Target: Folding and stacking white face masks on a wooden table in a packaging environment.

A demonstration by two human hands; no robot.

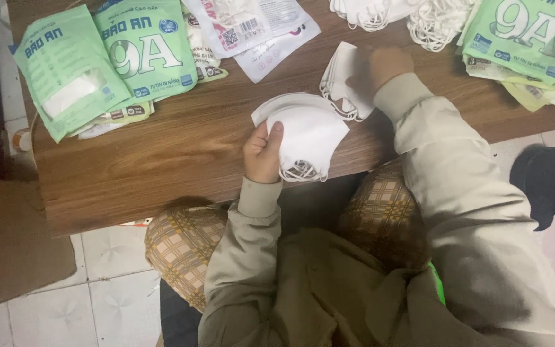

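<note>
Sat at a wooden table (162,154), seen from above, knees in plaid trousers (184,247) tucked at its near edge. On the tiled floor at far left, near, a flat sheet of cardboard (8,238). Fanned across the table's far left corner, overlapping, green packets (65,67), with pale ones showing from under them. Further right along the far edge, clear packets (252,29), partly stacked on one another.

Gripped near the table's middle, at its near edge, in the left hand (263,154): a stack of white masks (309,132). Thumb pressed flat on top of the stack, other fingers closed beneath it and out of sight, ear loops hanging from the stack's near end. Stack tilted, its far left corner low over the wood; contact with the table could not be told.

Just right of and beyond that stack, touching or all but touching it, a small pile (340,80) of folded white masks flat on the table. Laid on the pile's right side, the right hand (385,64), beige sleeve stretched across the table edge, fingers bent down onto the masks. Blurred there, so whether gripped or merely touched could not be told.

At the far edge beyond that hand, loose masks (380,13) and a tangle of white loops (438,22). Stacked in the far right corner, more packets (528,32), green on top. On the floor at right, a black cloth (544,183).
</note>
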